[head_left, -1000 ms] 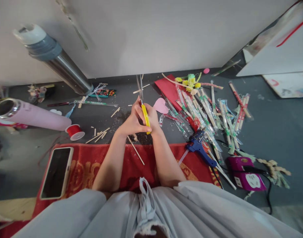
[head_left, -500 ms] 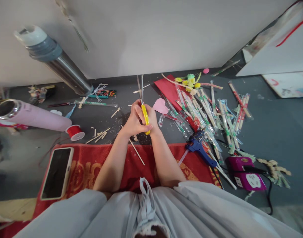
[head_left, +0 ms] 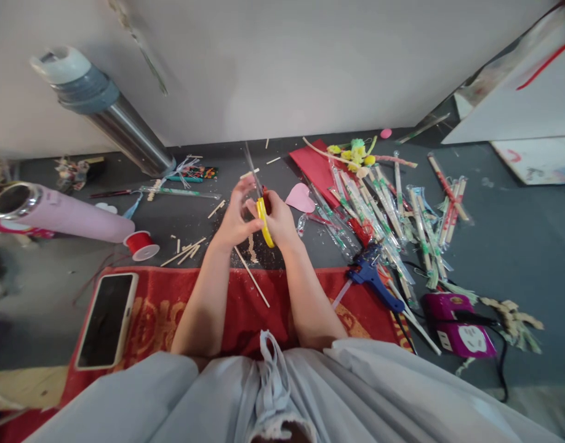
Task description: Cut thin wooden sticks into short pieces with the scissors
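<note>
My right hand is closed around the yellow handle of a pair of scissors. Their blades point up and away to the left, blurred, and look nearly together. Just left of the scissors, my left hand has its fingers curved and the thumb apart, with nothing visible in its grasp. A short pale stick shows at its fingertips; whether they touch it I cannot tell. Below the hands, a small pale jointed piece and a longer thin stick lie on the table and red towel.
To the left are a phone, a red thread spool, a pink bottle and a steel flask. Wrapped stick bundles, a pink paper heart, a blue glue gun and a purple power block lie right.
My hands were close together around the scissors and have drawn apart. The left hand moved left and its fingers opened. The scissors swung so their blades tilt left.
</note>
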Motion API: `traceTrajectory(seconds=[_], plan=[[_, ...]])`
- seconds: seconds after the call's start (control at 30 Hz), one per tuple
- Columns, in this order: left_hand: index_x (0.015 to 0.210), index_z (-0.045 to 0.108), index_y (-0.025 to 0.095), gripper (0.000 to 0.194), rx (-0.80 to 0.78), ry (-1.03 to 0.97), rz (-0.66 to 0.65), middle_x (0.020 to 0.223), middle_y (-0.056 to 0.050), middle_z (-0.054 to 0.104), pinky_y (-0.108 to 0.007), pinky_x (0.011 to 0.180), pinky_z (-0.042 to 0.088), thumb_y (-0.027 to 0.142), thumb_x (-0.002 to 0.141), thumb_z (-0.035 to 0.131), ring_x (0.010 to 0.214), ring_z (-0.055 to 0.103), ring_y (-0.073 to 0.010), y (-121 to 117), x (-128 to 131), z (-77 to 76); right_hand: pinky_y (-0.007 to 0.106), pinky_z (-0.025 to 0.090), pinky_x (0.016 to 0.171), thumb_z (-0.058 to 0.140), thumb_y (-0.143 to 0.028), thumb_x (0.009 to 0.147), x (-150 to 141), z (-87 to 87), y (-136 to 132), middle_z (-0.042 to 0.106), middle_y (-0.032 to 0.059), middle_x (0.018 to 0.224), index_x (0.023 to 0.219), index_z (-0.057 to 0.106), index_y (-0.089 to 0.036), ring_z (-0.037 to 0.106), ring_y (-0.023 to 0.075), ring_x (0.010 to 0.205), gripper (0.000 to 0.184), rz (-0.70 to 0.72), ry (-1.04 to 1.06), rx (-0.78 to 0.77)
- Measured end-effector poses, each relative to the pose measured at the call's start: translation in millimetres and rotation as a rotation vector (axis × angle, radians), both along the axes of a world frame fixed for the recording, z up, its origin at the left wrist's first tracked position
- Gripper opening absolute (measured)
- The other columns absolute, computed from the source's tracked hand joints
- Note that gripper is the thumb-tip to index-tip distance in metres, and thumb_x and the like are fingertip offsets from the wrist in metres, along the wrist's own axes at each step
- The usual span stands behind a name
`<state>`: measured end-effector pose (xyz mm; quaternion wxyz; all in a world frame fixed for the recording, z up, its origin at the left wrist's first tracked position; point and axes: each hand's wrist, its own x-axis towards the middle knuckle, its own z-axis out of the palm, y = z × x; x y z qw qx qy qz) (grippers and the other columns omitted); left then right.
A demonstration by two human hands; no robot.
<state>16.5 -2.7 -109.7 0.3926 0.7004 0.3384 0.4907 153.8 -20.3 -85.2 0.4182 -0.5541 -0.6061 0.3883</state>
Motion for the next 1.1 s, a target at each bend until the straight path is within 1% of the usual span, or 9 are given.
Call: traceTrajectory(seconds=[0.07,0.13,0.23,0.37,0.53,0.63,0.77,0.97,1.1], plan=[[0.131,0.045,0.028,0.074,0.038,-0.028,0.178,0.136,-0.013,0.051,-0.039,0.093,0.053,0.076,0.075,0.056,0.123,0.055,-0.0266,3.9,-9.2,4.6,0.036,0.048,0.079,0.054,-0.066,0.081,-0.6,-2.3,-0.1,0.064,0.0055,0.089,0.096,0.054,-0.019,0.059,0.0193,0.082,0.049,-0.013,-0.071,0.092],[0.118,0.054,0.024,0.056,0.045,-0.013,0.321,0.118,-0.010,0.060,-0.032,0.082,0.054,0.069,0.084,0.052,0.106,0.062,-0.0208,5.2,-16.3,10.2,0.041,0.048,0.089,0.057,-0.064,0.081,-1.1,-4.6,-0.5,0.064,0.0101,0.101,0.103,0.054,-0.018,0.060,0.0236,0.095,0.051,-0.031,-0.149,0.163],[0.097,0.061,0.020,0.048,0.042,0.090,0.400,0.095,-0.006,0.065,-0.028,0.073,0.052,0.066,0.085,0.052,0.087,0.064,-0.0163,3.2,-22.0,18.0,0.046,0.046,0.097,0.060,-0.060,0.080,-1.7,-6.1,-1.7,0.063,0.0143,0.111,0.112,0.053,-0.017,0.059,0.0286,0.107,0.054,-0.038,-0.258,0.176],[0.086,0.062,0.019,0.048,0.007,0.221,0.434,0.076,-0.002,0.064,-0.026,0.066,0.048,0.066,0.086,0.051,0.070,0.062,-0.0138,-1.3,-22.7,24.1,0.046,0.045,0.101,0.066,-0.056,0.077,-2.7,-5.4,-3.3,0.061,0.0167,0.115,0.116,0.053,-0.014,0.057,0.0316,0.112,0.059,-0.027,-0.350,0.159],[0.076,0.058,0.019,0.054,0.064,0.280,0.485,0.062,0.002,0.056,-0.024,0.057,0.040,0.071,0.086,0.045,0.057,0.052,-0.0110,-3.6,-20.5,31.7,0.045,0.043,0.103,0.066,-0.056,0.076,-3.6,-4.5,-4.6,0.060,0.0160,0.117,0.118,0.052,-0.014,0.055,0.0311,0.113,0.061,0.013,-0.309,0.178],[0.073,0.057,0.019,0.055,0.105,0.310,0.483,0.060,0.002,0.053,-0.025,0.055,0.036,0.070,0.088,0.043,0.054,0.048,-0.0105,-4.2,-19.5,35.2,0.047,0.042,0.104,0.065,-0.058,0.078,-3.3,-3.0,-5.3,0.059,0.0174,0.117,0.119,0.051,-0.014,0.054,0.0316,0.113,0.062,0.042,-0.294,0.173],[0.072,0.057,0.019,0.056,0.101,0.324,0.474,0.057,0.003,0.049,-0.025,0.053,0.031,0.070,0.088,0.041,0.051,0.042,-0.0098,-5.2,-18.2,35.4,0.050,0.041,0.103,0.064,-0.061,0.076,-2.6,-2.5,-5.7,0.058,0.0186,0.116,0.118,0.051,-0.014,0.053,0.0330,0.113,0.065,0.041,-0.302,0.164],[0.076,0.058,0.019,0.052,0.016,0.235,0.427,0.065,0.001,0.054,-0.025,0.058,0.038,0.069,0.086,0.046,0.059,0.049,-0.0116,-6.6,-17.6,32.3,0.046,0.042,0.103,0.067,-0.060,0.075,-3.5,-4.1,-4.9,0.060,0.0185,0.118,0.118,0.052,-0.012,0.055,0.0319,0.114,0.066,0.038,-0.256,0.178],[0.078,0.057,0.020,0.048,-0.009,0.138,0.338,0.072,0.000,0.055,-0.026,0.064,0.042,0.066,0.088,0.048,0.066,0.052,-0.0125,-6.6,-20.0,31.1,0.045,0.043,0.101,0.067,-0.061,0.075,-2.8,-3.3,-3.7,0.062,0.0187,0.116,0.119,0.052,-0.009,0.057,0.0304,0.111,0.069,0.057,-0.212,0.171]])
